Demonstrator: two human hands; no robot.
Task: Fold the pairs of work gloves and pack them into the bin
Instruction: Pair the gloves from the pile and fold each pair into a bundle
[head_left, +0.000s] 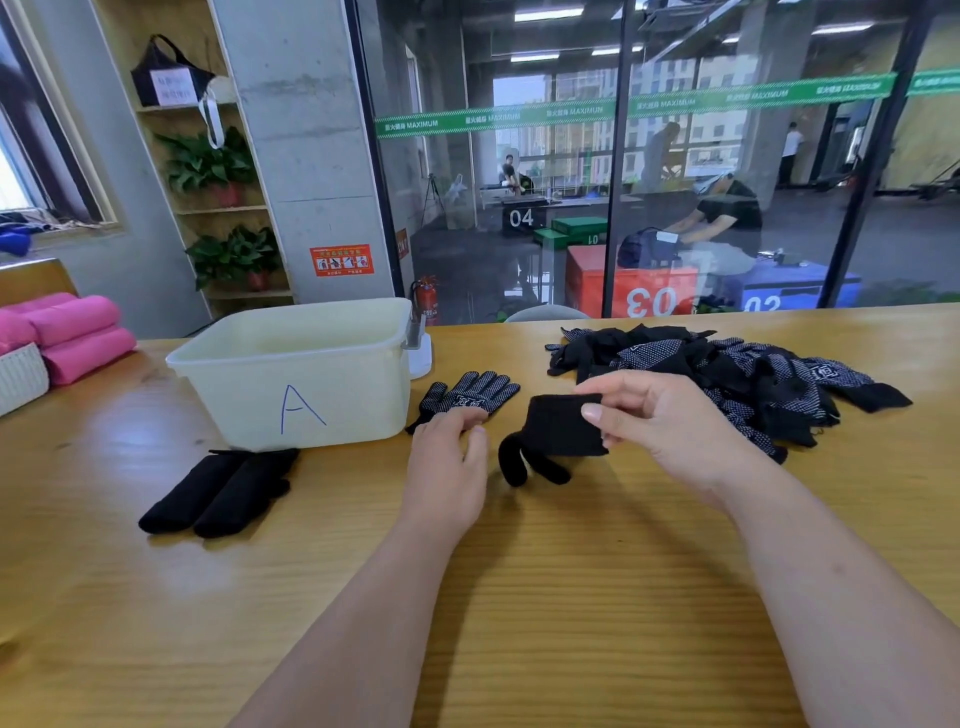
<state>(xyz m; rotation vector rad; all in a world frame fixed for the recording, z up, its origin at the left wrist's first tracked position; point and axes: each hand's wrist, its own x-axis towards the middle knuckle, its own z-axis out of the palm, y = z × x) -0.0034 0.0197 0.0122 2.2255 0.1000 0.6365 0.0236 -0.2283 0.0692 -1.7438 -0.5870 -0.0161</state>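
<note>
My right hand (670, 421) pinches the cuff end of a black glove (558, 434) between thumb and fingers, and the glove's fingers dangle toward the table. My left hand (449, 462) rests on the wrist end of a dotted black glove (470, 395) lying flat, palm side up, beside the bin. The white plastic bin (306, 374), marked with a blue "A", stands to the left; no gloves show inside it. A pile of black dotted gloves (737, 374) lies behind my right hand. A folded black pair (221, 491) lies in front of the bin.
The wooden table (571, 571) stretches toward me. Rolled pink towels (72, 332) and a white woven basket (21, 376) sit at the far left. A glass wall stands behind the table.
</note>
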